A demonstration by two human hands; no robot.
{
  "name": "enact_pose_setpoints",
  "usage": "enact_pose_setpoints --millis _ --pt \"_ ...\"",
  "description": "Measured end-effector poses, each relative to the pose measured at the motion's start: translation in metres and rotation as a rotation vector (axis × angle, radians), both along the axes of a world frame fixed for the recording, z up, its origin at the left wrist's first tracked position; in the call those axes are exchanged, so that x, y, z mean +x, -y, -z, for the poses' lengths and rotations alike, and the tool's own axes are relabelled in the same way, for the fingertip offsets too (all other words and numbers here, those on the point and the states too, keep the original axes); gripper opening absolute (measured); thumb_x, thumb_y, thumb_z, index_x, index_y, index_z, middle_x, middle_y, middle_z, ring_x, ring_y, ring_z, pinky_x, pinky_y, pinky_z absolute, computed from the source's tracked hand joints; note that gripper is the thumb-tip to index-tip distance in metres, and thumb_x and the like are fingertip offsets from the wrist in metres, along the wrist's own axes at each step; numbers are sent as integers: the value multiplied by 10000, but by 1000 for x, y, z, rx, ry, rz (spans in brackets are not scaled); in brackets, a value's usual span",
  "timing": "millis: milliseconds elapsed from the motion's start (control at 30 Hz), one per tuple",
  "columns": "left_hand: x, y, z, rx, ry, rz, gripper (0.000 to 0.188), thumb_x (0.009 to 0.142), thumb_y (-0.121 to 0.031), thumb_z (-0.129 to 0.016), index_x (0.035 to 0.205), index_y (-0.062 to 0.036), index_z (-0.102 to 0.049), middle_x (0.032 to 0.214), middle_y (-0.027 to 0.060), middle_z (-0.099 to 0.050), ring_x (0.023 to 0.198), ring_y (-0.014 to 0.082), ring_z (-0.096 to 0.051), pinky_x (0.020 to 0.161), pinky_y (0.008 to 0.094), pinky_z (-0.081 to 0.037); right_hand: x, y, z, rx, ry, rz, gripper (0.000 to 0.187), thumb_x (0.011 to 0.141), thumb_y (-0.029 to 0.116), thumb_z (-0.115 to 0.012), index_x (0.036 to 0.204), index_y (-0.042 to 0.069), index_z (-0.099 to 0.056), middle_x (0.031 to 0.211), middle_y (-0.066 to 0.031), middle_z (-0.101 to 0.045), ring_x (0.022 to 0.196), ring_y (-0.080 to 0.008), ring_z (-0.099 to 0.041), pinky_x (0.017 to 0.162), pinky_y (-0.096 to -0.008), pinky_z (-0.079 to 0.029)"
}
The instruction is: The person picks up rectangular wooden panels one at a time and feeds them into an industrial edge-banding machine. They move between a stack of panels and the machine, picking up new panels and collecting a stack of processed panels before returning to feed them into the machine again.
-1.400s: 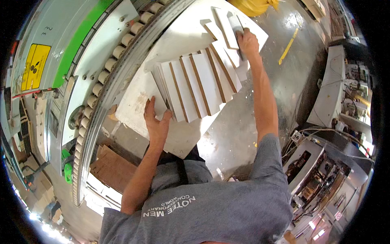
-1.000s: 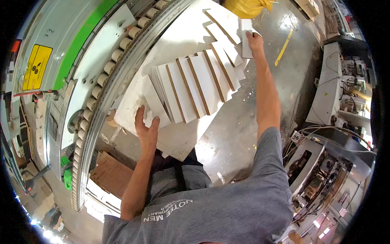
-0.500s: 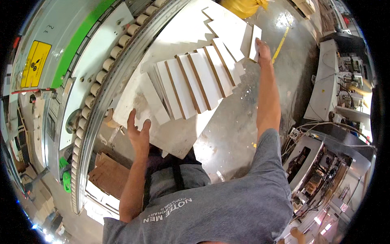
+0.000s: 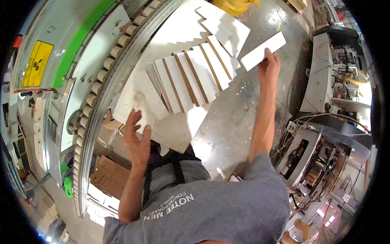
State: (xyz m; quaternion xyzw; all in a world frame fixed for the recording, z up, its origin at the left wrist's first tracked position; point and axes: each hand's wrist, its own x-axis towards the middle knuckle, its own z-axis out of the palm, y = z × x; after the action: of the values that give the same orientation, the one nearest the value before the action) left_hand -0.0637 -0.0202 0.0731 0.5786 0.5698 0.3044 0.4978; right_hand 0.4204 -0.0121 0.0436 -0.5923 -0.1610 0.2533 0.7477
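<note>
Out to the right, my right hand (image 4: 269,65) grips a narrow white board (image 4: 264,51) near its lower edge, above the floor and beyond the table's edge. My left hand (image 4: 137,138) is raised with fingers apart, holding nothing, close to the table's near left corner. On the white table (image 4: 170,132) lies a fanned row of white boards with brown edges (image 4: 191,77), overlapping one another. Some thinner white boards (image 4: 154,91) lean at the row's left end, nearest my left hand. More white pieces (image 4: 221,30) lie at the table's far end.
A roller conveyor (image 4: 97,87) curves along the left beside a grey and green machine (image 4: 50,49). Brown cardboard (image 4: 109,177) sits low at left. To the right stand opened machines with cables (image 4: 313,156). A yellow sack (image 4: 233,6) lies at the far edge.
My right hand has turned the white board from upright to a slanted position, its broad face now showing. My left hand has shifted slightly, its fingers still spread.
</note>
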Motion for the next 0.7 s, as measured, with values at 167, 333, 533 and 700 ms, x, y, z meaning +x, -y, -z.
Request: enact_pose_setpoints --millis 167,333,533,700 --pt "-3 1 -72 353 -182 238 688 783 -59 -726 1426 -43 -482 1423 179 -510 1306 340 -485 1055 427 -414 -253 36 -34 -239 86 -286 175 909 169 -702 972 40 -602 827 -37 -606 692 -116 -549 602 -283 -492" --pt "-64 11 -83 466 -487 368 745 692 -48 -776 1383 -13 -501 1368 205 -520 1247 408 -494 1043 456 -432 -422 41 -53 -3 -476 -436 394 961 215 -662 1257 -5 -523 1080 -65 -627 926 -138 -613 719 -273 -544" --pt "-241 23 -66 659 -506 -15 533 715 4 -733 1232 21 -607 1158 235 -642 1059 409 -610 960 462 -484 -567 26 -49 12 -507 -997 365 1009 148 -571 1315 -35 -492 1173 -107 -608 1005 -189 -636 906 -339 -554" --pt "-397 17 -60 618 -431 -237 553 741 19 -758 1273 -18 -615 1198 203 -638 1128 338 -601 958 410 -489 -679 10 -58 12 -326 -1174 528 1011 201 -571 1430 -59 -384 1201 -138 -598 1001 -191 -643 883 -343 -558"
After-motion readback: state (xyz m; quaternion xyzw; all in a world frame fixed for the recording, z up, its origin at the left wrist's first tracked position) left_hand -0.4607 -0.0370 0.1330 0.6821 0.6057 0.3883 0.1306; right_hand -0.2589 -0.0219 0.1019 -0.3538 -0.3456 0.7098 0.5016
